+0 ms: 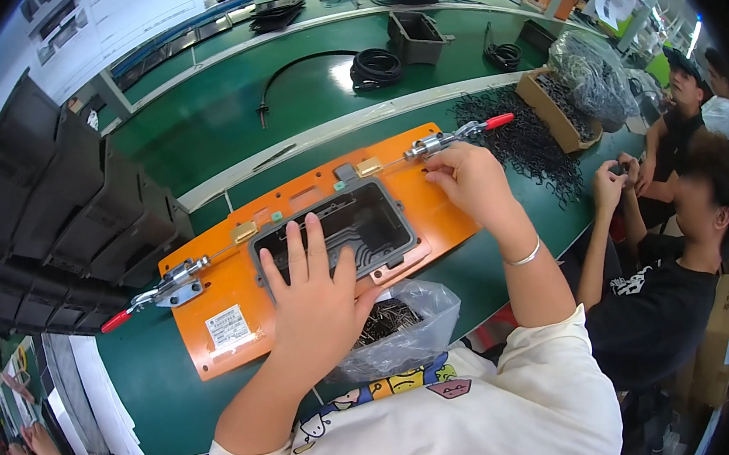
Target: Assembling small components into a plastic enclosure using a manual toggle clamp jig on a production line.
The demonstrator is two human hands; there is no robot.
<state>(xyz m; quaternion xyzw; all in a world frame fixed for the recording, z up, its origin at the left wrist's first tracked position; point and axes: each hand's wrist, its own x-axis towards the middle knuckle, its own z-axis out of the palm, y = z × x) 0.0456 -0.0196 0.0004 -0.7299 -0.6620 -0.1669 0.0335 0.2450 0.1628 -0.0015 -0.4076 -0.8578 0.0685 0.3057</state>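
My left hand (314, 298) lies with fingers spread over a dark rectangular housing (373, 222), fingertips on its surface. The housing sits in an orange fixture plate (442, 211), tilted up to the right on the bench. My right hand (465, 183) is held over the plate's right end, thumb and fingers pinched together; whatever is between them is too small to make out. Just beyond it is a toggle clamp (431, 145) with a red handle. A second red-handled toggle clamp (173, 285) is at the plate's left end.
In front of the plate, a clear plastic bag (429, 309) holds many small metal pieces. To the right lie a heap of small black parts (519, 142) and a cardboard box (542, 109). Black bins (71, 185) are stacked left. A coiled cable (375, 68) lies behind. Co-workers sit either side.
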